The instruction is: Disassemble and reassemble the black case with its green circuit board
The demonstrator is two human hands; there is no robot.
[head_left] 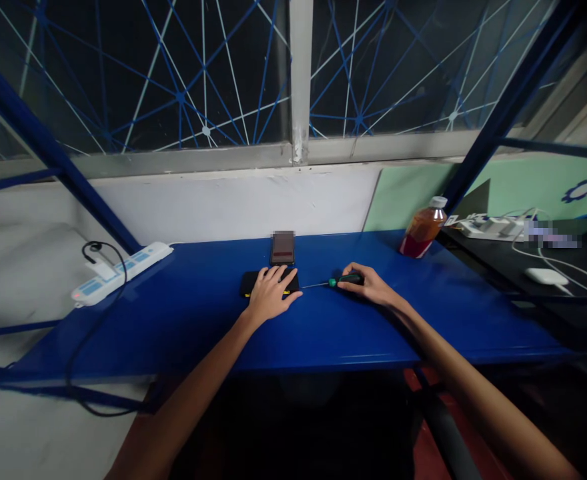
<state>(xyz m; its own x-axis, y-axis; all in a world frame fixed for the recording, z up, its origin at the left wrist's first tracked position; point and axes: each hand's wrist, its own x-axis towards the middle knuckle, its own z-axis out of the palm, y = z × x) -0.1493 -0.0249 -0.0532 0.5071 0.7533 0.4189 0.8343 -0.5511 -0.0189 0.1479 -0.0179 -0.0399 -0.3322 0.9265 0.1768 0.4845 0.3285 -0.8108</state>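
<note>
A black, flat, oblong case (248,283) with yellow marks along its near edge lies on the blue table. Across its top my left hand (270,293) rests flat, fingers spread, covering much of it. To the right, my right hand (366,283) is closed around the handle of a screwdriver (332,283), dark with a green collar. Its thin shaft points left and its tip is close to the case's right end; whether they touch I cannot tell. Just behind the case a phone-like dark slab (283,248) stands near the wall.
A white power strip (123,273) with a plugged-in black cable lies at the table's left edge. At the right rear is a bottle (423,228) of reddish-brown drink. Beyond it, a dark side table (503,257) carries white cables and a charger. The blue tabletop (183,320) has a front edge nearby.
</note>
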